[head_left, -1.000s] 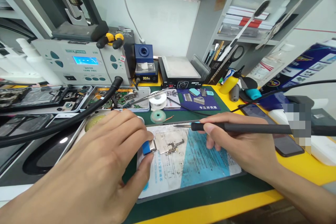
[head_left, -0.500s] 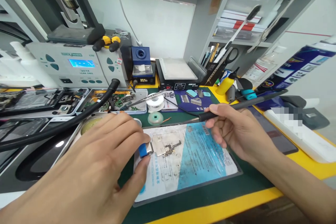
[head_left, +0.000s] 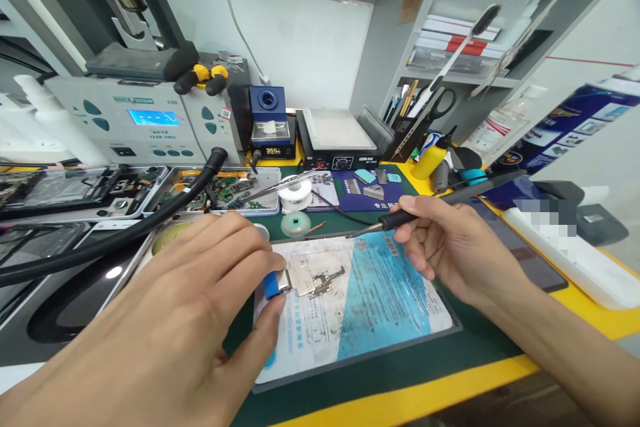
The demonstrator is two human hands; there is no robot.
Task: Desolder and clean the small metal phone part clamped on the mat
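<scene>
My left hand (head_left: pixel 200 300) pinches a blue-handled tool (head_left: pixel 271 285) whose metal end touches a small circuit board (head_left: pixel 313 277). The board lies on a white and blue work mat (head_left: pixel 380 300). My right hand (head_left: pixel 450 247) grips a black soldering iron (head_left: pixel 425 210) like a pen. Its tip hovers above the mat's far edge, a little beyond the board and to its right.
A thick black hose (head_left: pixel 125 227) runs in from the left over metal trays of parts (head_left: pixel 225 190). Behind stand a rework station (head_left: pixel 135 120), a blue iron stand (head_left: pixel 270 120), a hot plate (head_left: pixel 340 137), solder spools (head_left: pixel 296 197), a yellow bottle (head_left: pixel 434 159) and a dark phone (head_left: pixel 525 253).
My right hand has lifted and tilted the soldering iron, so its handle points up to the right and its tip sits farther right. My left hand has kept its grip.
</scene>
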